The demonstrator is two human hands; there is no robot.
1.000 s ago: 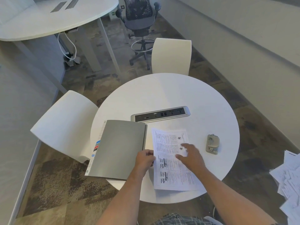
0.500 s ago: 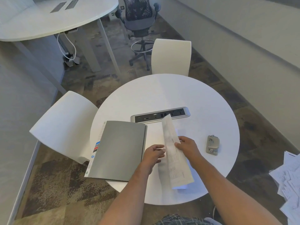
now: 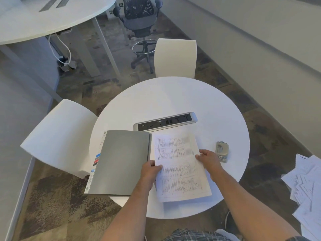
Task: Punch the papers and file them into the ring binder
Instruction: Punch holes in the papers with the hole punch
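A printed sheaf of papers (image 3: 178, 164) lies face up on the round white table (image 3: 173, 98), just right of the closed grey ring binder (image 3: 121, 162). My left hand (image 3: 150, 171) grips the papers' left edge, beside the binder's spine. My right hand (image 3: 209, 160) grips their right edge. A small grey hole punch (image 3: 222, 151) rests on the table right of my right hand, apart from the papers.
A power and socket strip (image 3: 166, 121) is set into the table behind the papers. White chairs stand at the left (image 3: 59, 136) and the far side (image 3: 175, 58). Loose white sheets (image 3: 305, 185) lie scattered on the carpet at the right.
The papers were lifted on edge, turned over and laid flat again with another printed side up. Both hands moved from resting on the sheet to holding its side edges.
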